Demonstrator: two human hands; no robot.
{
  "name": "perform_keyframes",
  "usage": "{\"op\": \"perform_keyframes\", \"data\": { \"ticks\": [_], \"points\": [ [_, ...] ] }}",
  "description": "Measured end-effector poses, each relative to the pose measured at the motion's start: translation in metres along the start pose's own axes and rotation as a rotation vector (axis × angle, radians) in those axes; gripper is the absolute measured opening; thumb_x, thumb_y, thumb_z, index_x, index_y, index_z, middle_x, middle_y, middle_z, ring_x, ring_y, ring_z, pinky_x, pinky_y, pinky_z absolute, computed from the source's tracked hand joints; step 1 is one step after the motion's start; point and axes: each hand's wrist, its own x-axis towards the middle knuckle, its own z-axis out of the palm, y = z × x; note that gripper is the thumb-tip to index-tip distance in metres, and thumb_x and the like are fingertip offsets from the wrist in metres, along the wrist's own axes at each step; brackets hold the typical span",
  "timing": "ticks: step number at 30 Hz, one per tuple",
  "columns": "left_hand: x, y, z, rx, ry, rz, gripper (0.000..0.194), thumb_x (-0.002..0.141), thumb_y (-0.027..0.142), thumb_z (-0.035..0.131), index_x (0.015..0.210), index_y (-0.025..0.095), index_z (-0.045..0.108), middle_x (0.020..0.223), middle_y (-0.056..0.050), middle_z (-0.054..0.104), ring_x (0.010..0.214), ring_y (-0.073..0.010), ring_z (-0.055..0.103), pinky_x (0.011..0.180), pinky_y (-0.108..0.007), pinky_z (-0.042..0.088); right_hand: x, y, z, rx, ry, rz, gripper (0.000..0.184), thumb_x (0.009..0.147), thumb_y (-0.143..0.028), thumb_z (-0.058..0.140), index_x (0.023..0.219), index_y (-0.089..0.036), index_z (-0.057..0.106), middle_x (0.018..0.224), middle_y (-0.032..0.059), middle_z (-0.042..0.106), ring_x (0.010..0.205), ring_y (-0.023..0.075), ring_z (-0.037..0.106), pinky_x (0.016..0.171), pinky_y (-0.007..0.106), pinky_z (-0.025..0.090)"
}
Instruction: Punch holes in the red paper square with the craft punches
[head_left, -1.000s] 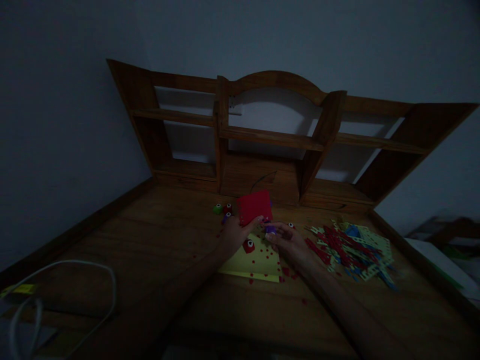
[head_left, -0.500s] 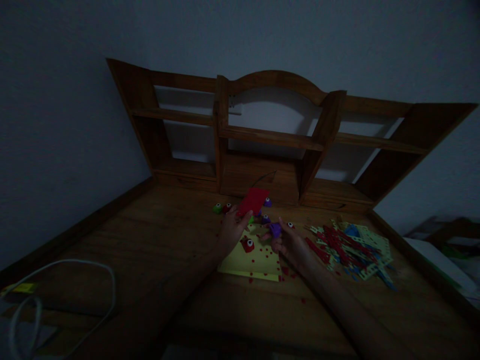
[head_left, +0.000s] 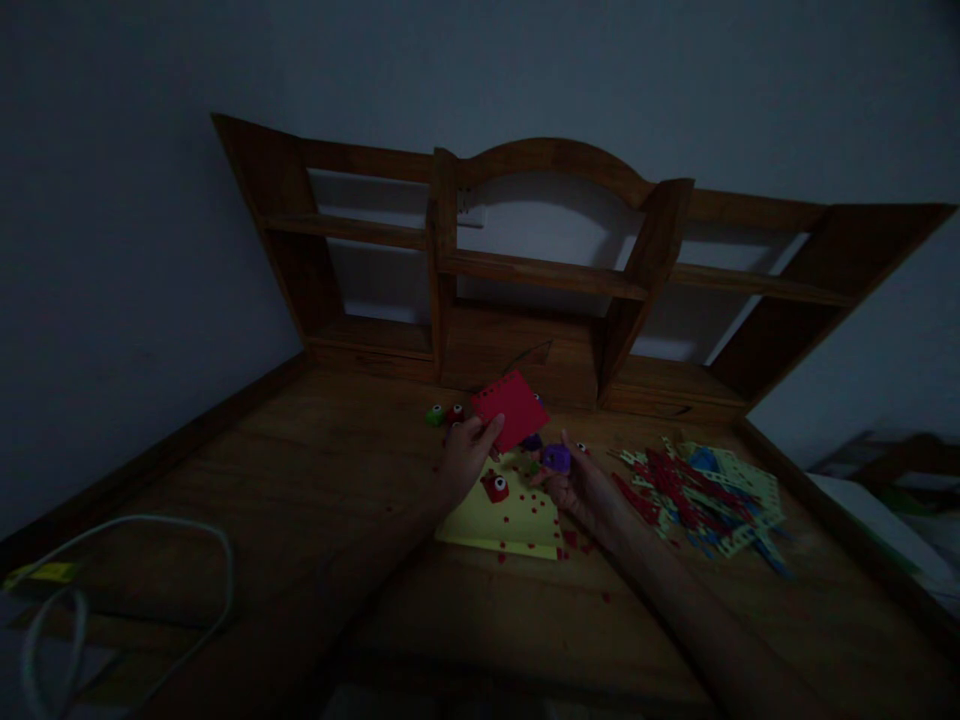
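Observation:
My left hand point(head_left: 466, 460) pinches a red sheet of paper point(head_left: 511, 410), which is held tilted above the desk and has a row of holes along its upper left edge. Just to the right, my right hand point(head_left: 581, 488) is closed around a small purple craft punch point(head_left: 556, 459), apart from the paper. Beneath both hands lies a yellow sheet point(head_left: 480, 528) sprinkled with small red paper bits. A red punch with an eye point(head_left: 496, 488) rests on it. Another purple punch point(head_left: 532, 441) is partly covered by the red paper.
Behind the left hand stand a green punch point(head_left: 435, 415) and a dark red one point(head_left: 454, 412). A heap of punched red, blue and pale strips point(head_left: 697, 495) lies at the right. A wooden shelf point(head_left: 525, 275) closes off the back, and a white cable point(head_left: 225, 560) loops at left.
The red paper has turned so that its holed edge shows and its face tilts toward me. My right hand has rolled the purple punch slightly and shifted it a little right.

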Motion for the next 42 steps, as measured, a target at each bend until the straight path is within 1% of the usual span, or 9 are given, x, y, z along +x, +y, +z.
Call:
{"op": "perform_keyframes", "data": {
  "ticks": [4, 10, 14, 20, 23, 28, 31, 35, 42],
  "points": [
    [0.001, -0.002, 0.001, -0.02, -0.03, -0.03, 0.046, 0.082, 0.056, 0.052, 0.063, 0.015, 0.057, 0.054, 0.001, 0.057, 0.052, -0.0128, 0.053, 0.051, -0.022, 0.04, -0.001, 0.001, 0.002, -0.022, 0.024, -0.028, 0.044, 0.084, -0.055, 0.054, 0.091, -0.014, 0.068, 0.076, 0.0085, 0.071, 0.044, 0.0079, 0.052, 0.043, 0.018, 0.043],
    [0.0, 0.002, -0.001, -0.052, -0.063, -0.107, 0.054, 0.081, 0.062, 0.048, 0.057, 0.015, 0.057, 0.048, 0.0, 0.056, 0.046, -0.013, 0.053, 0.05, -0.023, 0.04, -0.006, -0.001, 0.009, -0.073, 0.022, -0.098, 0.029, 0.083, -0.045, 0.062, 0.095, -0.019, 0.068, 0.089, 0.0046, 0.071, 0.06, 0.0096, 0.059, 0.058, 0.02, 0.047],
    [0.001, 0.0, -0.002, -0.074, -0.088, -0.146, 0.054, 0.08, 0.062, 0.05, 0.056, 0.014, 0.057, 0.047, -0.001, 0.056, 0.045, -0.0123, 0.052, 0.049, -0.022, 0.04, -0.006, 0.0, 0.008, -0.099, 0.027, -0.121, 0.026, 0.08, -0.041, 0.066, 0.094, -0.019, 0.069, 0.091, 0.0048, 0.071, 0.063, 0.0104, 0.058, 0.057, 0.02, 0.045],
    [0.0, 0.003, 0.001, -0.361, -0.2, -0.208, 0.038, 0.076, 0.048, 0.065, 0.075, 0.01, 0.066, 0.071, -0.008, 0.068, 0.061, -0.0152, 0.062, 0.062, -0.027, 0.05, -0.005, 0.003, 0.005, -0.087, 0.076, -0.158, 0.025, 0.072, -0.035, 0.075, 0.092, -0.021, 0.069, 0.09, 0.0026, 0.07, 0.069, 0.0118, 0.061, 0.065, 0.023, 0.048],
    [-0.004, 0.01, 0.004, -0.396, -0.179, -0.168, 0.035, 0.075, 0.041, 0.068, 0.093, 0.01, 0.067, 0.088, -0.012, 0.071, 0.075, -0.0194, 0.067, 0.069, -0.029, 0.053, -0.007, 0.002, 0.007, -0.089, 0.08, -0.19, 0.03, 0.07, -0.031, 0.077, 0.097, -0.023, 0.068, 0.091, 0.0007, 0.07, 0.069, 0.0109, 0.061, 0.071, 0.024, 0.049],
    [-0.008, 0.022, 0.005, -0.356, -0.18, -0.108, 0.036, 0.077, 0.038, 0.067, 0.101, 0.012, 0.065, 0.096, -0.013, 0.071, 0.081, -0.023, 0.068, 0.072, -0.034, 0.054, -0.009, 0.002, 0.015, -0.17, 0.102, -0.234, 0.035, 0.066, -0.027, 0.079, 0.098, -0.025, 0.065, 0.097, 0.0013, 0.069, 0.08, 0.0142, 0.064, 0.075, 0.027, 0.049],
    [-0.008, 0.021, 0.005, -0.241, -0.1, -0.038, 0.032, 0.075, 0.038, 0.068, 0.094, 0.013, 0.066, 0.093, -0.011, 0.071, 0.08, -0.0224, 0.068, 0.075, -0.035, 0.053, -0.008, 0.004, 0.016, -0.209, 0.13, -0.286, 0.037, 0.062, -0.025, 0.082, 0.095, -0.025, 0.065, 0.095, 0.001, 0.069, 0.081, 0.0156, 0.064, 0.075, 0.028, 0.049],
    [-0.009, 0.016, 0.004, -0.08, -0.028, 0.044, 0.027, 0.075, 0.038, 0.068, 0.087, 0.015, 0.066, 0.092, -0.008, 0.071, 0.083, -0.0214, 0.066, 0.079, -0.033, 0.051, -0.007, 0.005, 0.015, -0.259, 0.148, -0.329, 0.036, 0.061, -0.026, 0.082, 0.093, -0.024, 0.066, 0.089, 0.0006, 0.069, 0.076, 0.015, 0.063, 0.073, 0.028, 0.048],
    [-0.014, 0.014, 0.005, -0.005, -0.014, 0.073, 0.032, 0.076, 0.039, 0.067, 0.098, 0.017, 0.062, 0.102, -0.006, 0.069, 0.092, -0.02, 0.063, 0.088, -0.033, 0.047, -0.009, 0.003, 0.017, -0.326, 0.188, -0.307, 0.036, 0.063, -0.031, 0.081, 0.094, -0.023, 0.065, 0.079, 0.0003, 0.069, 0.068, 0.0155, 0.062, 0.068, 0.029, 0.048]
  ]
}}
